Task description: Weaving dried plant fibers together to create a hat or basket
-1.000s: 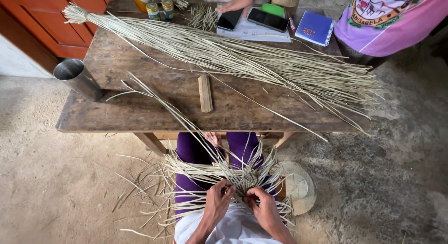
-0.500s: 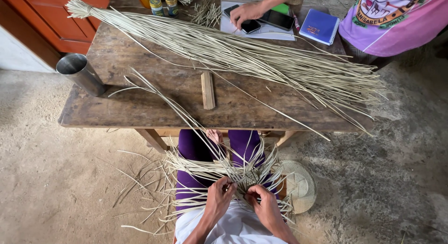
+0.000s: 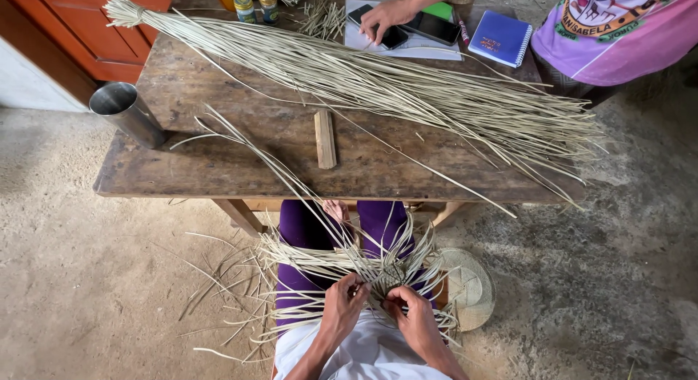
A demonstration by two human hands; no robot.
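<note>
Worn wooden table (image 3: pixel 218 169) under long straw bundle (image 3: pixel 378 89); below, both hands' grip, left hand (image 3: pixel 342 307) and right hand (image 3: pixel 413 318), pinched on woven straw (image 3: pixel 378 275).

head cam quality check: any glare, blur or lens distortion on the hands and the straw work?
Head view: soft, even daylight, no hard shadows; left hand and right hand sharp on the half-woven straw piece, no motion blur; wide-angle bowing shows along the wooden table edge; mild sheen on the metal cup, nothing blown out; straw bundle strands stay crisp.
</note>
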